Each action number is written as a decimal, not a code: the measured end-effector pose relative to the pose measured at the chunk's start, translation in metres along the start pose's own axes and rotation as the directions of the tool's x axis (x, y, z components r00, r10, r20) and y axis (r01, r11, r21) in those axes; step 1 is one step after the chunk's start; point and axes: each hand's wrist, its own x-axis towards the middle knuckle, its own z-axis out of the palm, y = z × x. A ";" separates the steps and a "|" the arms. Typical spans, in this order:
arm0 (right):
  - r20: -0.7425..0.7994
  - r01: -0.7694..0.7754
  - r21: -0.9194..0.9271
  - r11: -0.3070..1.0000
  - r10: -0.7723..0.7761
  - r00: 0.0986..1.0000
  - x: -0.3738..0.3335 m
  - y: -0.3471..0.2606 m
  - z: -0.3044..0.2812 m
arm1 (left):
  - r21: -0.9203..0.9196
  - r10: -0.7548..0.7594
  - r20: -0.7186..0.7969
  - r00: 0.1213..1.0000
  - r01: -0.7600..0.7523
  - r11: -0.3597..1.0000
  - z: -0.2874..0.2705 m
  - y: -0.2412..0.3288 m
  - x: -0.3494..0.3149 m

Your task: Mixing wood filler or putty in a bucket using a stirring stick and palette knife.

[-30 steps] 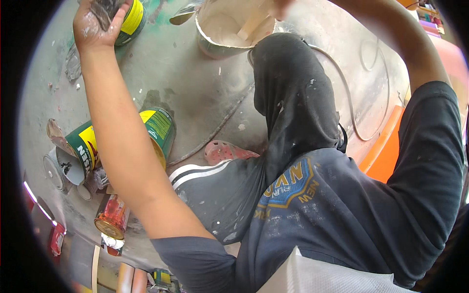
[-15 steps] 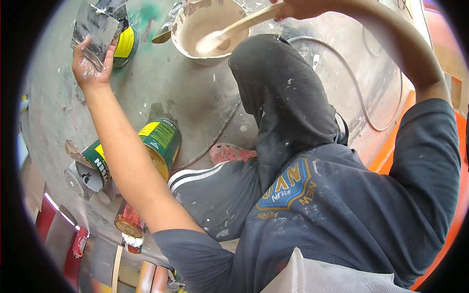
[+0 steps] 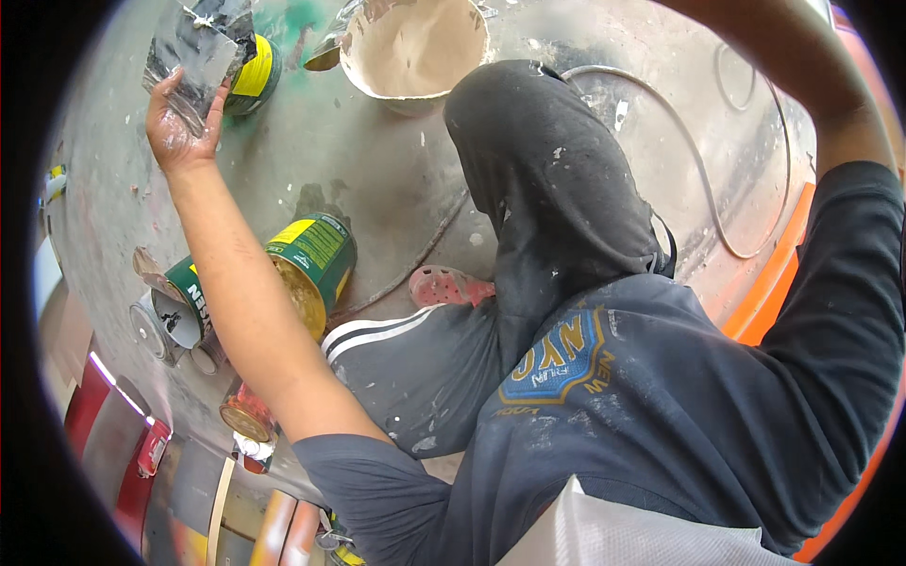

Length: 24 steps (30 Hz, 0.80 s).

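My left hand (image 3: 184,137) grips a thin, dark grey, glossy sheet (image 3: 193,61) at its lower end, thumb and fingers on either side. White smears mark my palm, and a small white blob sits near the sheet's upper edge. Right behind the sheet stands a green can with a yellow band (image 3: 255,77). My right forearm (image 3: 788,47) runs out past the top edge, so the right hand is out of sight. Left of that arm, beyond my knee, stands a bucket (image 3: 404,104) holding beige, paste-like stuff.
Under my left forearm lie a green and yellow can (image 3: 316,259), another green can (image 3: 189,294), a grey tin (image 3: 156,330) and a red tin (image 3: 247,415). A hose (image 3: 694,156) curves over the stained floor. An orange panel (image 3: 769,274) stands at the right.
My right hand has left the view over the top edge, with the pale-tipped stick it held above the bucket. The left hand keeps hold of the sheet, nearly still.
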 end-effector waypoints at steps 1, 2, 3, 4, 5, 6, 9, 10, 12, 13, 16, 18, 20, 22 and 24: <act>-0.025 0.017 -0.023 1.000 -0.018 1.000 0.010 -0.004 -0.009 | 0.000 -0.001 -0.007 1.000 0.001 1.000 -0.005 0.001 -0.001; -0.051 0.043 -0.041 0.998 -0.045 0.998 0.019 -0.008 -0.013 | -0.005 -0.005 0.003 1.000 0.005 1.000 -0.008 0.001 0.000; -0.068 0.074 -0.053 0.996 -0.077 0.995 0.029 -0.013 -0.011 | -0.010 -0.012 0.017 1.000 0.012 1.000 -0.008 0.001 0.002; -0.080 0.114 -0.063 0.992 -0.119 0.990 0.040 -0.019 -0.006 | -0.013 -0.016 0.016 1.000 0.016 1.000 -0.009 -0.001 0.004; -0.091 0.160 -0.060 0.985 -0.165 0.982 0.050 -0.024 -0.003 | -0.018 -0.010 0.014 1.000 0.010 1.000 -0.006 -0.001 0.004; -0.091 0.209 -0.051 0.977 -0.213 0.973 0.058 -0.027 0.002 | -0.022 -0.007 0.012 1.000 0.007 1.000 -0.003 -0.002 0.005; -0.040 0.331 -0.065 0.942 -0.333 0.942 0.062 -0.022 0.009 | -0.060 0.031 0.080 0.996 -0.026 0.998 0.012 -0.005 0.006; -0.013 0.349 -0.063 0.935 -0.351 0.936 0.058 -0.016 0.011 | -0.075 0.027 0.093 0.995 -0.021 0.997 0.017 -0.007 0.009; -0.059 0.396 -0.033 0.918 -0.397 0.916 0.072 -0.029 0.012 | -0.049 0.013 0.036 0.999 -0.011 0.999 0.000 -0.001 0.009; -0.064 0.425 0.011 0.905 -0.424 0.904 0.078 -0.036 0.012 | -0.033 0.012 0.017 1.000 -0.011 0.999 -0.011 0.001 0.009; -0.006 0.442 0.046 0.896 -0.442 0.897 0.067 -0.050 0.013 | -0.059 0.013 0.031 0.999 -0.011 0.998 -0.022 -0.001 0.016; 0.121 0.397 0.068 0.915 -0.403 0.907 0.028 -0.018 0.010 | -0.082 -0.018 0.075 0.997 0.024 0.996 0.004 -0.015 0.028; 0.257 0.255 0.112 0.960 -0.276 0.926 0.012 0.004 -0.011 | -0.087 -0.028 0.100 0.995 0.037 0.996 0.009 -0.019 0.034; 0.212 0.204 0.037 0.978 -0.208 0.955 0.002 0.014 -0.022 | -0.095 -0.039 0.127 0.991 0.051 0.994 0.014 -0.023 0.038; 0.008 0.185 -0.023 0.982 -0.185 0.983 0.035 -0.012 -0.041 | 0.016 -0.053 0.001 0.999 0.053 0.998 -0.031 -0.002 0.024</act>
